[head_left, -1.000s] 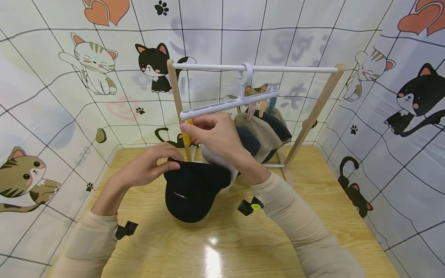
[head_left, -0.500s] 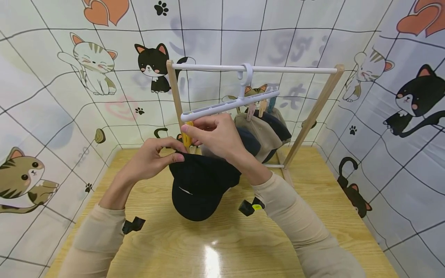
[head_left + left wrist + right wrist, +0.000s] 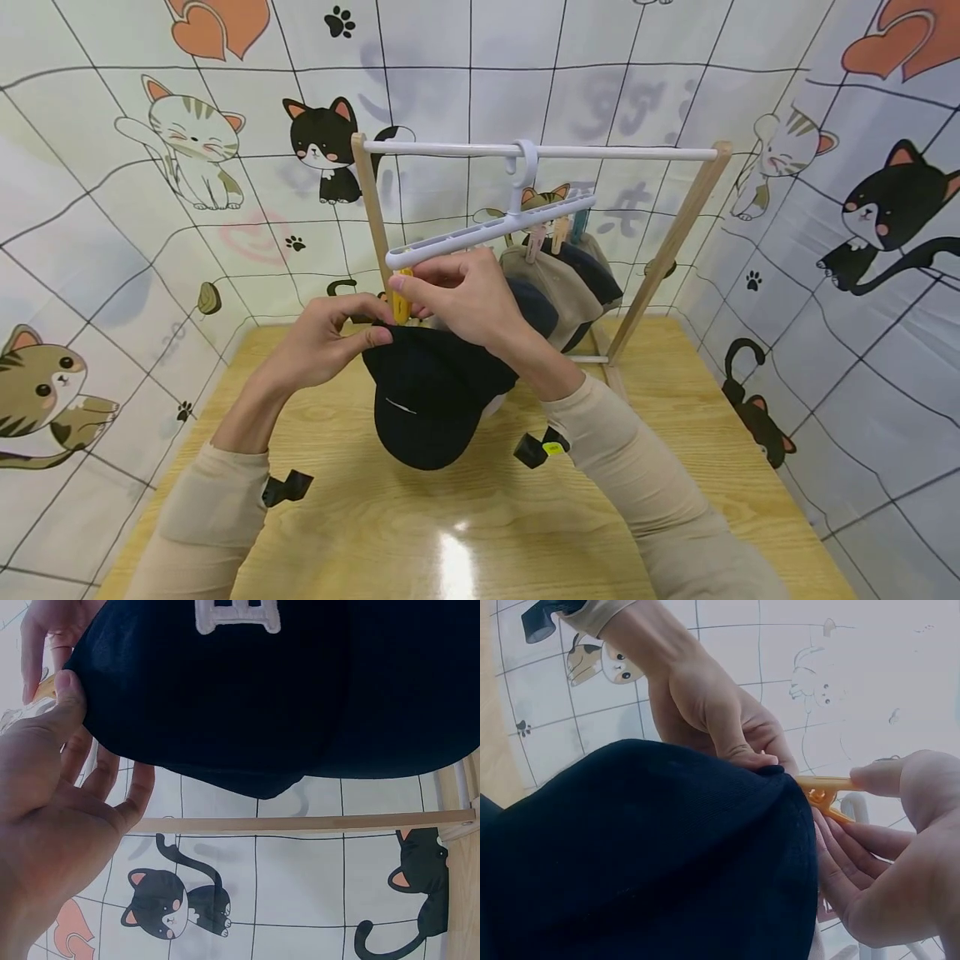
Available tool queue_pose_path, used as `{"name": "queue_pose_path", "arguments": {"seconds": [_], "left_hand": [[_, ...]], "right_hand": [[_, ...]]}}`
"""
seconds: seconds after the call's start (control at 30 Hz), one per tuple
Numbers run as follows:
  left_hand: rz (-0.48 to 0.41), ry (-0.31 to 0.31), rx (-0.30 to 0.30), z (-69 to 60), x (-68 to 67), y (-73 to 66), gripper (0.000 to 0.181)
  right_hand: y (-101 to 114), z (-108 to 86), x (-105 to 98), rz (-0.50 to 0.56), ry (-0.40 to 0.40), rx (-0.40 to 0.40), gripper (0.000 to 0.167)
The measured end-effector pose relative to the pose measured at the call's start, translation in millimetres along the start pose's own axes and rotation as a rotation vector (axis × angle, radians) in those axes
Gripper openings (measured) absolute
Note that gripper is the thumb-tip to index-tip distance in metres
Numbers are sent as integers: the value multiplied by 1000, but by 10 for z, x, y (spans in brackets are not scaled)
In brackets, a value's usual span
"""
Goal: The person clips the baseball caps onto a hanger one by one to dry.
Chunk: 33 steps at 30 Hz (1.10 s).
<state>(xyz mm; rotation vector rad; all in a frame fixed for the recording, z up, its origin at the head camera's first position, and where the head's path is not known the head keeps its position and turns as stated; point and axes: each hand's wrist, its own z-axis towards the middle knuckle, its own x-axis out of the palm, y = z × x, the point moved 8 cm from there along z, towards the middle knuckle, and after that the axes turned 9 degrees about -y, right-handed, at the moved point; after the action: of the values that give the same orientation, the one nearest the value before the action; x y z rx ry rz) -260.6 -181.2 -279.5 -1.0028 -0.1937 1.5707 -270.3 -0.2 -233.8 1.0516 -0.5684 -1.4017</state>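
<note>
A black cap hangs crown down over the table. My left hand pinches its upper edge between thumb and fingers. White stitched lettering shows on the cap in the left wrist view. My right hand squeezes a yellow clothespin just under the left end of a white hanger. In the right wrist view, the clothespin's far end meets the cap's edge, beside my left thumb. Whether it bites the fabric I cannot tell.
The hanger hooks over the white bar of a wooden-legged rack. Beige and navy caps hang farther along it, behind my right hand, from pink, peach and blue clothespins. A wood-grain table lies below.
My left hand has brought the cap up and to the right, so its edge now reaches the yellow clothespin. My right hand has stayed almost in place with the clothespin.
</note>
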Motion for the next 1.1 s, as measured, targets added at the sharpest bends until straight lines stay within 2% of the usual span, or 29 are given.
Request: {"name": "queue_pose_path", "arguments": {"seconds": [0.77,1.1], "left_hand": [[-38,-30,-23,-4,3,29,15],[-82,-47,-33,5,-10,21,33]], "right_hand": [[1,-6,-28,-43,-21,3,23],[0,-14,-42,-30,-19,13,23]]}}
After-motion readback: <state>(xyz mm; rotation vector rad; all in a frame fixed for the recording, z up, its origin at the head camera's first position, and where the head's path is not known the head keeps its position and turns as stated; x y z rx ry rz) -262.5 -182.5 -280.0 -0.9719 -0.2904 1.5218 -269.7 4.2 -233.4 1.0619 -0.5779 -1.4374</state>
